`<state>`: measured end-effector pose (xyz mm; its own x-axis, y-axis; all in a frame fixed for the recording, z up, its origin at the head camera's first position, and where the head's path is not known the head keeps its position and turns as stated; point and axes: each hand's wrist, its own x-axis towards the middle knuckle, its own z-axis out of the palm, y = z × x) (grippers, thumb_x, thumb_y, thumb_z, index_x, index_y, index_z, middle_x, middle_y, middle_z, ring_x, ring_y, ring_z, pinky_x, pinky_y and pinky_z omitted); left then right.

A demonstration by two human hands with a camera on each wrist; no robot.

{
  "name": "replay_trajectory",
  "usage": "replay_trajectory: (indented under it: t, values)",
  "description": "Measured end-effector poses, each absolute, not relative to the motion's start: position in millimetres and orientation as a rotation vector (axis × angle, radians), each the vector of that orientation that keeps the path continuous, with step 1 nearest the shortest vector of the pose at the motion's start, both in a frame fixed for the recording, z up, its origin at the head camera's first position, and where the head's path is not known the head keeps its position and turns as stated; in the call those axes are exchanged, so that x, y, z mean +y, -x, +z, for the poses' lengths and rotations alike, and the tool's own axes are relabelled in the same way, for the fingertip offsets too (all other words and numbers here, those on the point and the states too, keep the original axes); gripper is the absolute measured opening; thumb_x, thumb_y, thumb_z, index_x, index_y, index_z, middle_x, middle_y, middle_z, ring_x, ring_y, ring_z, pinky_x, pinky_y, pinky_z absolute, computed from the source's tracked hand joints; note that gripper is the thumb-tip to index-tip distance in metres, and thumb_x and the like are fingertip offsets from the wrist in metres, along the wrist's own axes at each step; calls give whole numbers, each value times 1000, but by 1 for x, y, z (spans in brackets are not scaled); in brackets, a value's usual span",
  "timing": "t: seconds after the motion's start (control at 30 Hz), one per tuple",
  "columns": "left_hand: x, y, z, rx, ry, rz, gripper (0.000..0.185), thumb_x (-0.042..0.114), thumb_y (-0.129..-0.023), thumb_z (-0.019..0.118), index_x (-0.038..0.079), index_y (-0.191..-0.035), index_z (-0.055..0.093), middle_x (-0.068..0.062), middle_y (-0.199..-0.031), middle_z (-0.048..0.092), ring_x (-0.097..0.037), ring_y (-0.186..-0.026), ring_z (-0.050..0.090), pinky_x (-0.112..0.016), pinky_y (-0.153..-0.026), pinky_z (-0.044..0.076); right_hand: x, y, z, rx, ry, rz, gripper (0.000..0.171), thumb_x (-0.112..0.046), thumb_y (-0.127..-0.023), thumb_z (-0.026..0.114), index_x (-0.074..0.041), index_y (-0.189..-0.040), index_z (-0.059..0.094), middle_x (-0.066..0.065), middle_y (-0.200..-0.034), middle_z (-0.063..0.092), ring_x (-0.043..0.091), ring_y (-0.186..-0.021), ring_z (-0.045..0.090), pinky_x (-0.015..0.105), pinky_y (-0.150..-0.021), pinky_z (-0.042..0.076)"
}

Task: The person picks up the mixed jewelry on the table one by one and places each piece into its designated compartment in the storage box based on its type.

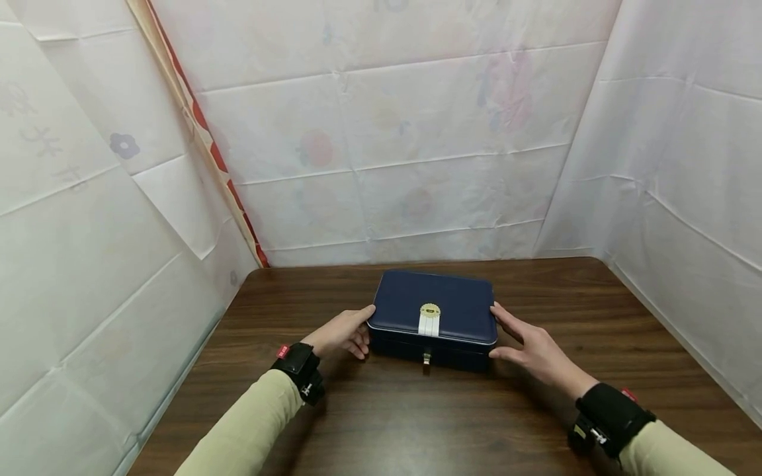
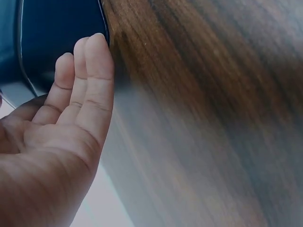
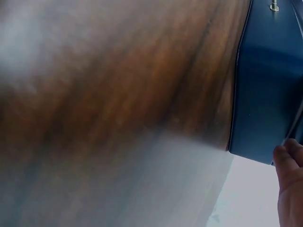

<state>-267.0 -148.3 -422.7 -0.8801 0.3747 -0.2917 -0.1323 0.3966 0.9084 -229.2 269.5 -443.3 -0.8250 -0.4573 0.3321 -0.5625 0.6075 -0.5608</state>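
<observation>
A closed dark-blue box (image 1: 437, 301) with pale piping sits on the wooden table. On its lid is a white strip with a gold oval emblem (image 1: 430, 311), and a small metal clasp (image 1: 426, 359) hangs at the front. My left hand (image 1: 342, 332) touches the box's left end, thumb at the lid's edge. In the left wrist view the fingers (image 2: 97, 64) of that hand lie nearly straight along the blue side. My right hand (image 1: 532, 347) is at the right end, fingertips and thumb against it. Only part of this hand shows in the right wrist view.
The brown wood-grain table (image 1: 411, 416) extends around the box. White sheets (image 1: 387, 132) with faint prints hang behind and on both sides. A red-and-cream strip (image 1: 208, 139) runs down the back left corner.
</observation>
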Motion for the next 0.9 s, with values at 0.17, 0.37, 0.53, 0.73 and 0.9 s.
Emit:
replay_trajectory:
  t: [0.17,0.37,0.53,0.73,0.9]
  values:
    - [-150,266,-419,2210,-228,1462,73,54,-108,38,-12,-92,62,-21,-77,66,-29,-71,69,-50,-73,61,270,234,-441,-2660,-923,1107,86,-23,-88,80,-3,-158,34,21,-162,33,36,-136,49,39,-100,52]
    - [-152,265,-419,2203,-236,1456,71,54,-108,39,-11,-93,62,-19,-77,66,-28,-71,69,-51,-74,61,271,240,-440,-2686,-967,1192,86,-23,-91,77,-3,-160,29,22,-164,27,38,-138,48,41,-100,51]
    - [-154,264,-421,2214,-246,1447,70,53,-108,39,-10,-93,63,-20,-79,66,-28,-71,68,-50,-72,61,270,245,-438,-2742,-965,1241,87,-28,-92,75,-7,-161,26,20,-166,23,38,-141,45,42,-103,49]
    - [-157,263,-422,2228,-247,1440,68,55,-107,41,-8,-95,64,-19,-82,67,-25,-70,68,-48,-71,61,269,253,-435,-2789,-966,1269,89,-27,-93,75,-8,-162,23,21,-167,21,37,-143,41,43,-104,48]
    - [-158,262,-422,2235,-240,1435,66,55,-107,42,-5,-94,65,-21,-86,68,-25,-71,68,-48,-71,61,268,257,-433,-2820,-969,1289,88,-26,-94,74,-9,-163,22,20,-167,19,37,-144,39,43,-105,47]
